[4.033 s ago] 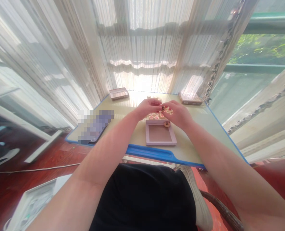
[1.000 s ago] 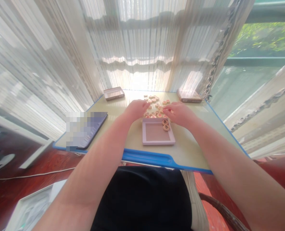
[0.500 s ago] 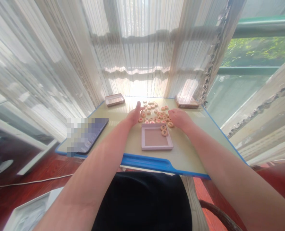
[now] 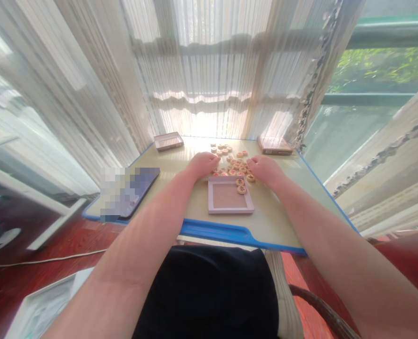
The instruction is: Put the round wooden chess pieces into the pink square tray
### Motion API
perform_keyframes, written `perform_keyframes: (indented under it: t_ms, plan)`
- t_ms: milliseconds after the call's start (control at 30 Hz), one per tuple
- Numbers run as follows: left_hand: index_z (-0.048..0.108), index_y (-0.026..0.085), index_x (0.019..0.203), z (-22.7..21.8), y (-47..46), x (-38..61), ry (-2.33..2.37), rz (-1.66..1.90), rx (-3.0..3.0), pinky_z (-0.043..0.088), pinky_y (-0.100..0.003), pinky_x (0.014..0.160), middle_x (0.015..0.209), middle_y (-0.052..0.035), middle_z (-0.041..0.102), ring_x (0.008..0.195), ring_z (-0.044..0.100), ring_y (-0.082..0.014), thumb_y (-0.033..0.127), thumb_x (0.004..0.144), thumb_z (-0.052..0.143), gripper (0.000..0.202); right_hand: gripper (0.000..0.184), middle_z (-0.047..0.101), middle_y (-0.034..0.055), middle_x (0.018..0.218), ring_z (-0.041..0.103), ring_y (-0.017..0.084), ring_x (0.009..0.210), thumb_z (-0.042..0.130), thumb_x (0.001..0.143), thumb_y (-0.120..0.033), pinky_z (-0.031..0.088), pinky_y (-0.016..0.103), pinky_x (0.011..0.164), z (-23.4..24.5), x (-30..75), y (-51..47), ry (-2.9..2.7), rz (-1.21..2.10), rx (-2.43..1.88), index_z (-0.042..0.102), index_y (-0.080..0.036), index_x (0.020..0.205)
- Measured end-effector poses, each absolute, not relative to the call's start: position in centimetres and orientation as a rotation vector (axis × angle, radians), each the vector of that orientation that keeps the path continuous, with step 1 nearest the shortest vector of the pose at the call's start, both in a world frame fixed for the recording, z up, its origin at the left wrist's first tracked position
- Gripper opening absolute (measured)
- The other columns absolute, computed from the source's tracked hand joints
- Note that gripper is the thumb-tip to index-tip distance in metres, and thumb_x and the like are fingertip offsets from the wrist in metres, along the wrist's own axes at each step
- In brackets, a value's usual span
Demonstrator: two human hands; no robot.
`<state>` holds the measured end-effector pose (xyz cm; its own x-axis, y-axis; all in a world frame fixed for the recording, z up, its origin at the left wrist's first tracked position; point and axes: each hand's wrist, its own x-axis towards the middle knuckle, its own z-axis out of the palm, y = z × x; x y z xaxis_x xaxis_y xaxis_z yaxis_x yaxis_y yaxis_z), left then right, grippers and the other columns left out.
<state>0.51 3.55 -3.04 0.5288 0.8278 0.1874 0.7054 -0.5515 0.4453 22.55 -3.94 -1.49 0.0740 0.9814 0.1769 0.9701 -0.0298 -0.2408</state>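
Several round wooden chess pieces [image 4: 231, 160] with red and dark marks lie scattered at the middle of the table. In front of them sits a shallow pink square tray [image 4: 214, 207], with two pieces [image 4: 241, 186] lying in its far right corner. My left hand [image 4: 202, 165] rests at the left edge of the pile, fingers curled down onto the pieces. My right hand [image 4: 266, 170] lies at the pile's right edge, just beyond the tray's corner, fingers also curled; what they hold is hidden.
The table [image 4: 166, 165] is pale with a blue rim. A dark phone [image 4: 141, 183] lies at its left. A flat box [image 4: 168, 141] stands at the back left and another [image 4: 275, 145] at the back right. Sheer curtains hang close behind.
Four seconds ago both hands were raised together above the tray, which held one piece. Since half a second ago my left hand has curled from open onto the pile.
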Motion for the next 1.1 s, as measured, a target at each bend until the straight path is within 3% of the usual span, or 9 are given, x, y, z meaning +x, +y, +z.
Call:
perform_keyframes:
  t_ms: [167,367,667,933,1100]
  plan:
    - [0.072,0.018,0.083,-3.0,3.4,0.8,1.311,0.69,2.522,0.045,-0.028,0.08,0.087,-0.0048,0.068,0.086,0.059,-0.019,0.031,0.074,0.052,0.025,0.035,0.067,0.0118,0.107,0.057,0.024,0.102,0.043,0.084,-0.031,0.039,0.033,0.09,-1.6,21.8,-4.5,-2.052,0.013,-1.784,0.069,-0.016,0.101]
    - [0.072,0.019,0.084,-3.3,3.7,0.8,1.371,0.702,2.597,0.046,-0.031,0.08,0.089,-0.0064,0.064,0.086,0.058,-0.0201,0.033,0.073,0.053,0.026,0.027,0.071,0.0041,0.079,0.057,0.022,0.089,0.051,0.072,-0.013,0.043,0.031,0.085,-1.6,20.2,-5.4,-2.269,0.056,-1.446,0.074,-0.019,0.085]
    - [0.072,0.02,0.09,-3.0,3.5,0.8,1.444,0.649,2.662,0.045,-0.033,0.083,0.092,-0.0072,0.066,0.09,0.057,-0.0224,0.039,0.076,0.051,0.032,0.022,0.07,0.0042,0.078,0.059,0.02,0.083,0.054,0.07,-0.015,0.046,0.03,0.079,-1.3,20.5,-5.6,-2.313,0.061,-1.383,0.074,-0.02,0.079]
    - [0.066,0.02,0.109,-2.9,3.5,0.8,1.444,0.68,2.53,0.045,-0.031,0.083,0.098,-0.0036,0.07,0.091,0.059,-0.0215,0.035,0.073,0.055,0.039,0.02,0.069,0.003,0.074,0.059,0.018,0.078,0.055,0.073,-0.017,0.045,0.028,0.074,-1.2,20.2,-5.7,-2.358,0.002,-1.333,0.074,-0.021,0.075]
    - [0.069,0.018,0.101,-3.3,3.9,0.8,1.437,0.708,2.486,0.046,-0.03,0.08,0.097,-0.0051,0.067,0.087,0.059,-0.0206,0.031,0.07,0.059,0.036,0.021,0.069,0.0032,0.076,0.059,0.018,0.079,0.054,0.074,-0.017,0.045,0.028,0.074,-1.1,20.1,-5.9,-2.365,0.016,-1.358,0.074,-0.02,0.077]
